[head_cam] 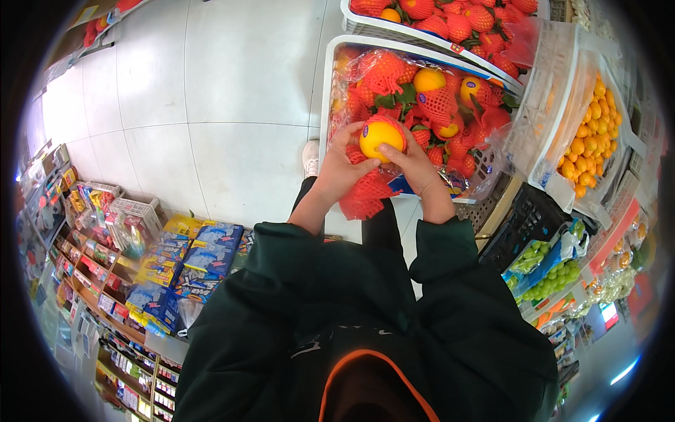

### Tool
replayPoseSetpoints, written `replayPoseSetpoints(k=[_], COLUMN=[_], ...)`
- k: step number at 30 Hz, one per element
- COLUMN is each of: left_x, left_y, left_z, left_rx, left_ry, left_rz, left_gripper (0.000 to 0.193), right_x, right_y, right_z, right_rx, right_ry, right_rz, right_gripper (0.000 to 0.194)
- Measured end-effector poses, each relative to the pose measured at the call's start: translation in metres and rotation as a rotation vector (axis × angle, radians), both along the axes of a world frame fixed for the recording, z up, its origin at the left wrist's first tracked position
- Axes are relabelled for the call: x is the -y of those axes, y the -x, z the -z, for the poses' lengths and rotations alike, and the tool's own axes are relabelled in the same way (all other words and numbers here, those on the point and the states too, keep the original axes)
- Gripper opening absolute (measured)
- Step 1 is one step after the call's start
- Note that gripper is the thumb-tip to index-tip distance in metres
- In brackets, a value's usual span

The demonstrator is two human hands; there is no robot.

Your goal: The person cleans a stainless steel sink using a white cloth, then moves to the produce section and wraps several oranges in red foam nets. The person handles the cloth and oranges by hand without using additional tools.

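An orange (381, 140) with a small round sticker is held between both hands, over the near part of a white plastic crate (328, 84). My left hand (340, 163) grips it from the left, thumb at its lower edge. My right hand (414, 163) holds its right side, thumb on the peel. Red foam netting covers the fruit's upper rim. More red foam netting (366, 198) hangs below my left hand. In the crate lie several oranges in red foam nets, some partly bare like the orange (428, 80) behind my hands, with green leaves and clear plastic film.
Beyond stands a second crate (364, 22) of netted fruit. To the right are a box of small orange fruits (590, 137), a black crate (522, 227) and green grapes (559, 279). Stacked snack boxes (211, 256) and shelves (100, 285) stand at the left, beside the tiled floor (248, 79).
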State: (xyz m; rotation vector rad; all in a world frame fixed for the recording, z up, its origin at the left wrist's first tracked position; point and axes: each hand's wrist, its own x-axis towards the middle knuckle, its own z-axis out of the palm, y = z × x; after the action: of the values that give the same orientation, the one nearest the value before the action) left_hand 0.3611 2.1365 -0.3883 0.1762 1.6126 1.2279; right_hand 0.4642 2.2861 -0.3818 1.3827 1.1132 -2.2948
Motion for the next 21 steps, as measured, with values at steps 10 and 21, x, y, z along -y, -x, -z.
replayPoseSetpoints(k=[10,21], left_x=[0.008,0.010], left_y=[0.006,0.037], left_z=[-0.008,0.005], left_rx=[0.223,0.116], left_ry=[-0.055,-0.096], left_rz=[-0.014,0.280], left_gripper=[0.085,0.075], right_x=[0.038,0.011], right_y=[-0.017,-0.006], right_z=[0.002,-0.041], right_rx=[-0.234,0.070], right_ry=[-0.019,-1.259], right_rz=[0.348,-0.700], right_gripper=[0.072,0.092])
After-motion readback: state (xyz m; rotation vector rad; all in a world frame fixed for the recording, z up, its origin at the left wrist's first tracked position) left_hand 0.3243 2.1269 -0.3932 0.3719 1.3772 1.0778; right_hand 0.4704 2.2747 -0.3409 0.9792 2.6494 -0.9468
